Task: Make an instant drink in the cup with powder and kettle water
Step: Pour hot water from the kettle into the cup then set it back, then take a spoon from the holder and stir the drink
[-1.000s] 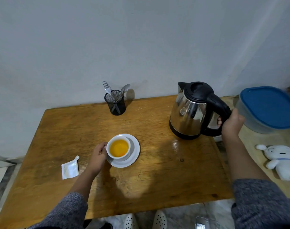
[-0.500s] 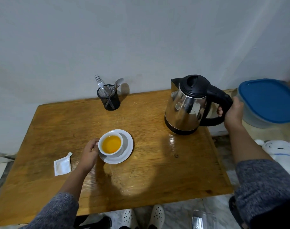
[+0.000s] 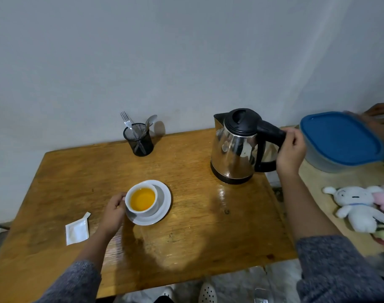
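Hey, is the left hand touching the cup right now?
Touching. The head view shows the left hand with fingers against the cup at its left side, no gap between them.

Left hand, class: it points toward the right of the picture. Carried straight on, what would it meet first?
The left hand already touches the cup of orange drink on its saucer, so it would likely push the cup first.

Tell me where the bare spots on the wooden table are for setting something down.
Widest free patch: the wooden table along its near edge, below the white saucer. Also bare: the middle, between the black mesh cutlery holder and the steel kettle. Crowded: near the left hand, white cup of orange drink and torn white sachet.
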Available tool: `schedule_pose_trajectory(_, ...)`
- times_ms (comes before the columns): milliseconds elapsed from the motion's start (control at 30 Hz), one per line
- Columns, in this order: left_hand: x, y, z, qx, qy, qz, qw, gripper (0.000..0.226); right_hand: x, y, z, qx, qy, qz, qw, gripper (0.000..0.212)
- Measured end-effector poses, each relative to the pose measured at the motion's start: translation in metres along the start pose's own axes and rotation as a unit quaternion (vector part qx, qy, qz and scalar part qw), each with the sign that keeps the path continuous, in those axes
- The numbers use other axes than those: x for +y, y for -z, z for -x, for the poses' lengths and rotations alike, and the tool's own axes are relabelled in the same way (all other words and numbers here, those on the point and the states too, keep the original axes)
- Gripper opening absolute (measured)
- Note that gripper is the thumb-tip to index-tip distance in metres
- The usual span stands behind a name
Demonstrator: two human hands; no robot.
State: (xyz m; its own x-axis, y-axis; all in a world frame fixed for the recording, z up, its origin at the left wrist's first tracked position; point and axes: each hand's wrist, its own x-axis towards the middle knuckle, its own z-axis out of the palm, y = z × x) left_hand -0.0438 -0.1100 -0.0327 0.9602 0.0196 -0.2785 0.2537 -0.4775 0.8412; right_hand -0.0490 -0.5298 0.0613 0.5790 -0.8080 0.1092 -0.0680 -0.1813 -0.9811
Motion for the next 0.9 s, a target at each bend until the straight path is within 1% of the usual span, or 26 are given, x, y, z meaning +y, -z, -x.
schedule_pose_trajectory(67,-0.002,0.001,-0.001,0.001,-0.007,0.001,1.000,0.022,-0.012,-0.003,0.001,-0.003,0.068,0.033,0.997,0.018)
schedule_pose_trajectory(133,-0.004,0.001,-0.003,0.006,-0.008,0.004,1.000,0.021,-0.028,-0.009,0.004,-0.011,0.125,0.061,0.990,0.018)
schedule_pose_trajectory(233,-0.005,0.002,-0.001,0.001,-0.007,0.006,1.000,0.021,-0.053,-0.027,0.023,-0.047,0.185,0.099,0.977,0.020)
schedule_pose_trajectory(300,-0.004,0.002,0.000,0.006,-0.017,0.010,1.000,0.021,-0.064,-0.048,0.043,-0.087,0.192,0.088,0.974,0.018)
schedule_pose_trajectory(367,-0.005,0.003,0.001,0.009,-0.025,0.006,1.000,0.021,-0.067,-0.080,0.067,-0.147,0.190,0.066,0.968,0.016)
schedule_pose_trajectory(433,-0.007,0.005,0.000,0.004,-0.027,0.005,1.000,0.020,-0.062,-0.119,0.091,-0.218,0.230,0.070,0.946,0.015)
schedule_pose_trajectory(500,-0.010,0.007,-0.001,-0.002,-0.031,0.002,1.000,0.019,-0.056,-0.160,0.114,-0.315,0.224,0.082,0.919,0.015)
schedule_pose_trajectory(567,-0.010,0.010,-0.001,-0.014,-0.042,-0.010,0.999,0.018,-0.049,-0.200,0.131,-0.375,0.169,0.080,0.908,0.016)
schedule_pose_trajectory(633,-0.011,0.013,-0.002,-0.027,-0.060,-0.026,0.997,0.018,-0.042,-0.238,0.143,-0.390,0.098,0.077,0.912,0.020)
schedule_pose_trajectory(700,-0.015,0.016,-0.004,-0.034,-0.078,-0.028,0.996,0.019,-0.037,-0.269,0.151,-0.400,0.062,0.092,0.910,0.018)
schedule_pose_trajectory(733,-0.017,0.017,-0.006,-0.036,-0.085,-0.024,0.995,0.019,-0.037,-0.284,0.152,-0.406,0.070,0.113,0.904,0.017)
schedule_pose_trajectory(800,-0.021,0.016,-0.010,-0.040,-0.103,-0.020,0.994,0.021,-0.042,-0.309,0.152,-0.413,0.111,0.173,0.887,0.015)
schedule_pose_trajectory(867,-0.026,0.015,-0.015,-0.034,-0.123,-0.032,0.991,0.027,-0.047,-0.334,0.143,-0.418,0.159,0.249,0.859,0.018)
schedule_pose_trajectory(900,-0.027,0.015,-0.017,-0.034,-0.125,-0.034,0.991,0.028,-0.049,-0.346,0.137,-0.421,0.181,0.298,0.838,0.020)
